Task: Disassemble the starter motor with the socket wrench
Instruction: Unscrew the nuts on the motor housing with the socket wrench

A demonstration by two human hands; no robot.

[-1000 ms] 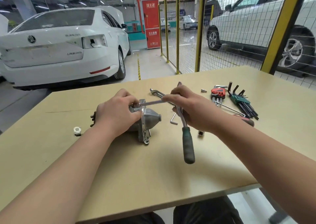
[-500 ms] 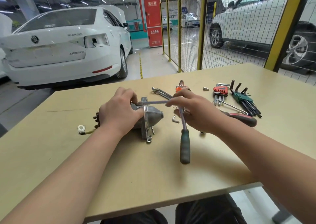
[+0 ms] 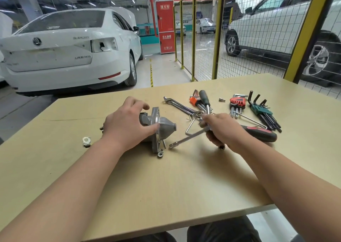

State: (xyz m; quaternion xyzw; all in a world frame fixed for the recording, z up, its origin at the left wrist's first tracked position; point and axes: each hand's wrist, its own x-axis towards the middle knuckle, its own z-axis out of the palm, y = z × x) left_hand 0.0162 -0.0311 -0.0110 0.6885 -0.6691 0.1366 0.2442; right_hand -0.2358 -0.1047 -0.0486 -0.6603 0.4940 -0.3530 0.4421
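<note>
The silver starter motor (image 3: pixel 164 129) lies on its side on the wooden table (image 3: pixel 166 190), its cone-shaped nose pointing right. My left hand (image 3: pixel 125 125) grips the motor body from the left, thumb against the flange. My right hand (image 3: pixel 219 129) holds the socket wrench (image 3: pixel 203 96) at its head, to the right of the motor. The dark green handle points away from me. The extension bar slants down-left, and its socket end (image 3: pixel 173 146) hangs just off the motor's flange, apart from it.
A red-and-black screwdriver (image 3: pixel 258 133), hex key sets (image 3: pixel 238 102) (image 3: pixel 263 112), a combination spanner (image 3: pixel 177 105) and a loose hex key (image 3: pixel 191 125) lie behind my right hand. A ring terminal (image 3: pixel 86 141) lies left of the motor. A mesh fence and cars stand beyond the table.
My right hand has pulled the wrench off the top of the motor and flipped it: the handle now points away and the extension down-left. My left hand stays on the motor.
</note>
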